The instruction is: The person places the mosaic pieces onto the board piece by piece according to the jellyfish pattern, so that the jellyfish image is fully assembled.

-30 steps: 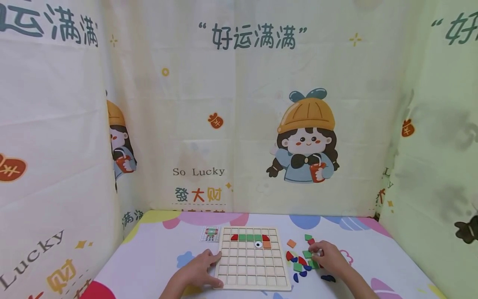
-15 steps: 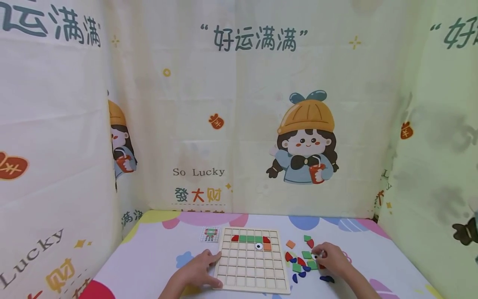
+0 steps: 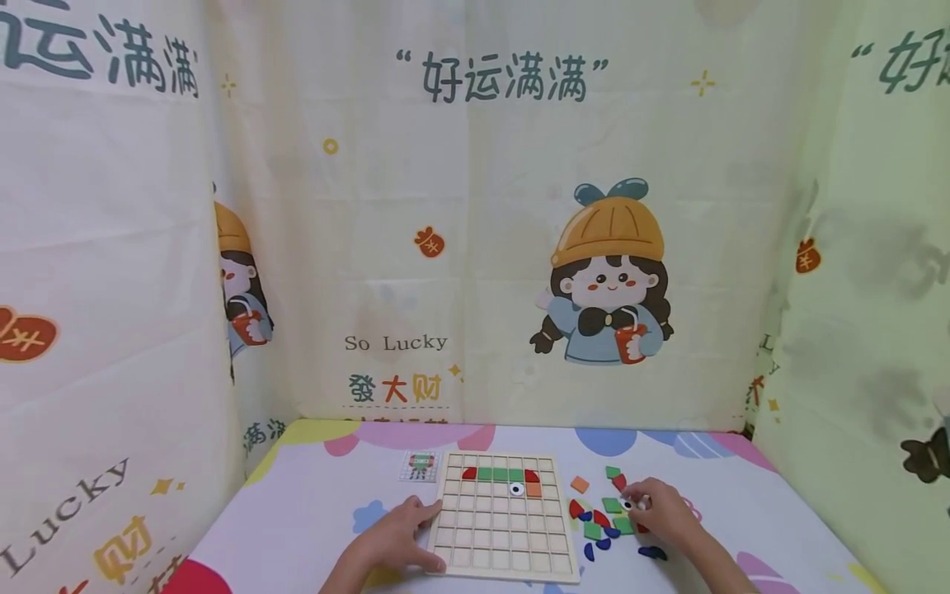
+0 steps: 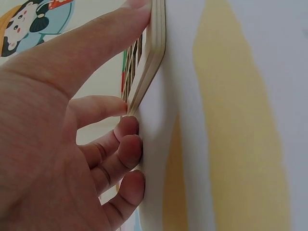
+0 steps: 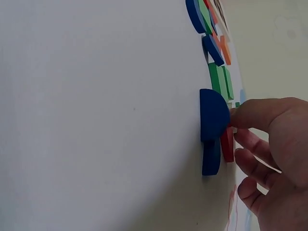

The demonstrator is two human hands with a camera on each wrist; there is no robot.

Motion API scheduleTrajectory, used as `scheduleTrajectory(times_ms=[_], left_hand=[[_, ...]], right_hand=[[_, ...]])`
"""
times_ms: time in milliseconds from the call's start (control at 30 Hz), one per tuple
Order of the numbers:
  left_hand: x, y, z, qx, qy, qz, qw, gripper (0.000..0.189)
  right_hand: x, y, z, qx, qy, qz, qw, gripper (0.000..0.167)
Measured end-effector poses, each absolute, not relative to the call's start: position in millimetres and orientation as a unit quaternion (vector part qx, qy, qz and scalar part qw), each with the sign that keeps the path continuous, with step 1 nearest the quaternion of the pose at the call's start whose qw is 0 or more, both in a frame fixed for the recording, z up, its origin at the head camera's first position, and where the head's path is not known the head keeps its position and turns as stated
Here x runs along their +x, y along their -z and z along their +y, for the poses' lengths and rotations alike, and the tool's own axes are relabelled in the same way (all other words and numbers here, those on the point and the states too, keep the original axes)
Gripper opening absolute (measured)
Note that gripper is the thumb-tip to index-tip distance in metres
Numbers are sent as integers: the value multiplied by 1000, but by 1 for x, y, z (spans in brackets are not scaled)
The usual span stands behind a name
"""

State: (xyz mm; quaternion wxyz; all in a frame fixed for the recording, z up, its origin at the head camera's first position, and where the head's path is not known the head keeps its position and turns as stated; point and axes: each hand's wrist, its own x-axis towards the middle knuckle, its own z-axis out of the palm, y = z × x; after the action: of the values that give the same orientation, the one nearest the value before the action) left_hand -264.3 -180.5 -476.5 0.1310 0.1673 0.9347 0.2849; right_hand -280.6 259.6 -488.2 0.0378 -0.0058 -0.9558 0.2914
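Observation:
My left hand (image 3: 393,538) rests against the left side of a wooden grid board (image 3: 482,540), its thumb near the front corner and its forefinger farther up the edge. The left wrist view shows the thumb touching the board's rim (image 4: 156,41). On the board lie red corner pieces, green squares (image 3: 500,474), an orange square (image 3: 533,490) and a white eye piece (image 3: 516,489). Over the loose pieces, my right hand (image 3: 663,509) pinches another round white eye piece (image 3: 627,504) with a black dot. In the right wrist view that piece is mostly hidden.
Loose green squares (image 3: 592,531), red quarter pieces (image 3: 576,508) and blue half-rounds (image 3: 652,553) lie right of the board. One orange square (image 3: 580,484) sits apart behind them. A pattern card (image 3: 419,466) lies beyond the board's left side. Printed cloth walls (image 3: 475,247) surround the table.
The white eye piece shows between my right fingertips, where it was not visible a second ago. The right hand has shifted slightly right. My left hand stays at the board.

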Motion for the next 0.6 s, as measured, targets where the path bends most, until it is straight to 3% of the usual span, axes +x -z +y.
scheduleTrajectory(times_ms=[333,600], left_hand=[[-264,478,-180,162,-288,935,129,92],[-266,477,-178,163,-283,936,131,91]], right_hand=[[-282,486,262,-33,-276,-961,17,21],[-285,482,256,-19,-287,-957,42,26]])
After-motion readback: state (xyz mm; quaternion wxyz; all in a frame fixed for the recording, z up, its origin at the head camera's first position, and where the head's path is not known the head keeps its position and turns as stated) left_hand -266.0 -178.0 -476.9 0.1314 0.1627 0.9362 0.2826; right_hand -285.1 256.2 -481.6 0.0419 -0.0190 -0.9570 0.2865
